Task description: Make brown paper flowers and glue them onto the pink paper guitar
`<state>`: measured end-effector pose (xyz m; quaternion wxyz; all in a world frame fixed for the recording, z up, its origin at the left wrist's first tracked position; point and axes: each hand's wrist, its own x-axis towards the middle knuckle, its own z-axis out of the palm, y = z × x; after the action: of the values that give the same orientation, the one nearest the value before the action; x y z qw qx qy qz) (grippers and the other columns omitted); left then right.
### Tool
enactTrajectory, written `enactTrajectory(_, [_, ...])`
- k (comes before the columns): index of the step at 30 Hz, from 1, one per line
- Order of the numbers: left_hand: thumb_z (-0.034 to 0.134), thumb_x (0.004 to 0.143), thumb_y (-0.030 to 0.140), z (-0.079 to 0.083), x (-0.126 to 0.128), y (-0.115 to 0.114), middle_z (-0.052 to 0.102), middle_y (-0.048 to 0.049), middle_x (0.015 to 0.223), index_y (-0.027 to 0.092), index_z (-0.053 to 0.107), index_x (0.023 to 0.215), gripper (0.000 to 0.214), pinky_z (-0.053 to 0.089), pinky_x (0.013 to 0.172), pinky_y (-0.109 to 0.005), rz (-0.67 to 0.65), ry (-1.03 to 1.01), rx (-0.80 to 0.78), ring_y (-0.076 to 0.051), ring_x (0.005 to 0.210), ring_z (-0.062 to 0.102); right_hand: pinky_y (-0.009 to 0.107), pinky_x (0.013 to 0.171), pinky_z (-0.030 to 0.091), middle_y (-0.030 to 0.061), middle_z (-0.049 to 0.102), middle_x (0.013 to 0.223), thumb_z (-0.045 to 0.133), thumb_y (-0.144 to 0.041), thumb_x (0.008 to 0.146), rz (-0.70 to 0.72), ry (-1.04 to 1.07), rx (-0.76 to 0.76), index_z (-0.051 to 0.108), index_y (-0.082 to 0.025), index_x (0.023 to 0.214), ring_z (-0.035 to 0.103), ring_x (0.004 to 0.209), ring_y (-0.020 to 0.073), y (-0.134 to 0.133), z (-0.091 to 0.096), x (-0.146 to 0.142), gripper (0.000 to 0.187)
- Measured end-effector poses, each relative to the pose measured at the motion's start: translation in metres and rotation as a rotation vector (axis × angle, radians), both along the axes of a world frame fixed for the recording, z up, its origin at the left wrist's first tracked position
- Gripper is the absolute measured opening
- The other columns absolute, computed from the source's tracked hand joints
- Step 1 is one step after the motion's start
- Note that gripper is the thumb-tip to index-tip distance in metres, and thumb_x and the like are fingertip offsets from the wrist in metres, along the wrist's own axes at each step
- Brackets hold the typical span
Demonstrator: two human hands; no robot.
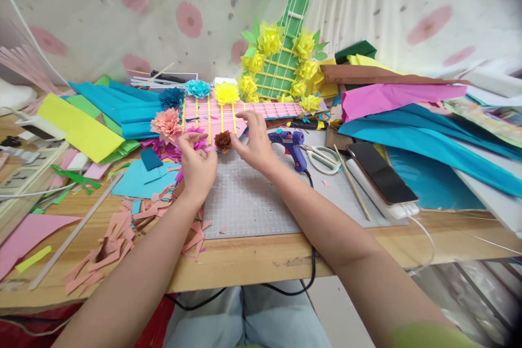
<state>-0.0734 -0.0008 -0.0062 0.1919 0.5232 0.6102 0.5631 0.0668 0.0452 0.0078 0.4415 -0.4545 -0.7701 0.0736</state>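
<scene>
Left of the brown paper flower [223, 142], a coral flower [166, 124] sits; nearer it, the left hand [198, 162] bunches its fingers, grasp unclear. The brown flower lies on the pink guitar's [216, 118] near edge. Just right of it, the right hand [256, 144] spreads thumb and fingers apart, ungrasping; farther right, a glue gun [292, 145].

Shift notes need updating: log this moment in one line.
left hand: by magenta paper | right hand: open, by brown flower | glue gun: beside scissors
</scene>
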Motion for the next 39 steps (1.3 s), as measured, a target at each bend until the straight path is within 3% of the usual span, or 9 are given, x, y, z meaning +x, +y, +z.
enactTrajectory(4, [0.055, 0.078, 0.022, 0.005, 0.004, -0.008, 0.055, -0.0058, 0.111, 0.022, 0.038, 0.102, 0.030, 0.043, 0.055, -0.022, -0.015, 0.048, 0.106, -0.005, 0.058, 0.050, 0.052, 0.099, 0.039, 0.0111, 0.049, 0.121, 0.044, -0.031, 0.088, -0.075, -0.036, 0.102, 0.046, -0.023, 0.122, 0.045, 0.120, 0.0276, -0.003, 0.035, 0.037, 0.035])
enactTrajectory(7, [0.055, 0.082, 0.029, 0.000, 0.007, -0.009, 0.057, -0.0019, 0.093, 0.022, 0.043, 0.101, 0.023, 0.043, 0.059, -0.021, -0.137, 0.105, 0.164, -0.008, 0.064, 0.052, 0.052, 0.095, 0.043, 0.0111, 0.049, 0.121, 0.038, -0.038, 0.091, -0.174, 0.024, 0.104, 0.043, -0.025, 0.126, 0.051, 0.114, 0.0256, -0.007, 0.047, 0.074, 0.037])
enactTrajectory(9, [0.055, 0.083, 0.029, -0.003, 0.010, -0.008, 0.057, -0.0003, 0.085, 0.022, 0.048, 0.099, 0.019, 0.043, 0.060, -0.022, -0.232, 0.189, 0.169, -0.009, 0.064, 0.052, 0.049, 0.092, 0.045, 0.0112, 0.051, 0.122, 0.040, -0.044, 0.090, -0.196, 0.085, 0.040, 0.042, -0.025, 0.126, 0.054, 0.109, 0.0240, -0.010, 0.041, 0.096, 0.041])
enactTrajectory(13, [0.054, 0.083, 0.027, -0.007, 0.018, -0.003, 0.061, -0.0006, 0.085, 0.021, 0.057, 0.089, 0.009, 0.041, 0.063, -0.023, -0.393, 0.467, 0.065, -0.010, 0.063, 0.053, 0.043, 0.087, 0.048, 0.0111, 0.057, 0.116, 0.053, -0.055, 0.080, -0.164, 0.172, -0.207, 0.044, -0.023, 0.121, 0.058, 0.102, 0.0228, -0.018, 0.006, 0.123, 0.053])
enactTrajectory(17, [0.054, 0.084, 0.029, -0.009, 0.026, -0.001, 0.067, -0.0021, 0.099, 0.023, 0.062, 0.097, 0.016, 0.043, 0.069, -0.025, -0.471, 0.665, -0.013, -0.014, 0.076, 0.062, 0.041, 0.085, 0.048, 0.0127, 0.060, 0.112, 0.065, -0.058, 0.068, -0.184, 0.168, -0.407, 0.048, -0.018, 0.115, 0.060, 0.097, 0.0240, -0.025, -0.021, 0.124, 0.064])
enactTrajectory(21, [0.052, 0.084, 0.023, -0.016, 0.030, 0.001, 0.067, -0.0039, 0.115, 0.025, 0.061, 0.112, 0.029, 0.045, 0.077, -0.029, -0.456, 0.789, -0.106, -0.021, 0.098, 0.064, 0.043, 0.085, 0.048, 0.0141, 0.063, 0.108, 0.070, -0.047, 0.064, -0.284, 0.058, -0.495, 0.051, -0.015, 0.114, 0.061, 0.098, 0.0277, -0.025, -0.030, 0.117, 0.062])
enactTrajectory(25, [0.049, 0.086, 0.025, -0.021, 0.029, 0.007, 0.070, -0.0055, 0.109, 0.026, 0.066, 0.108, 0.028, 0.047, 0.078, -0.033, -0.419, 0.850, -0.133, -0.023, 0.094, 0.066, 0.044, 0.084, 0.048, 0.0129, 0.065, 0.104, 0.067, -0.037, 0.067, -0.284, 0.017, -0.476, 0.056, -0.016, 0.110, 0.061, 0.098, 0.0284, -0.020, -0.034, 0.115, 0.049])
enactTrajectory(31, [0.049, 0.085, 0.026, -0.025, 0.024, 0.008, 0.073, -0.0057, 0.096, 0.027, 0.071, 0.096, 0.024, 0.047, 0.075, -0.033, -0.376, 0.863, -0.093, -0.023, 0.088, 0.067, 0.041, 0.080, 0.049, 0.0108, 0.067, 0.096, 0.064, -0.039, 0.070, -0.296, 0.004, -0.471, 0.060, -0.018, 0.101, 0.063, 0.092, 0.0267, -0.021, -0.035, 0.117, 0.038])
enactTrajectory(39, [0.053, 0.082, 0.026, -0.019, 0.021, 0.003, 0.073, -0.0046, 0.092, 0.028, 0.072, 0.092, 0.021, 0.048, 0.072, -0.032, -0.284, 0.792, -0.107, -0.023, 0.083, 0.068, 0.041, 0.079, 0.049, 0.0116, 0.067, 0.098, 0.062, -0.042, 0.072, -0.298, -0.038, -0.478, 0.057, -0.017, 0.106, 0.064, 0.092, 0.0278, -0.021, -0.034, 0.119, 0.042])
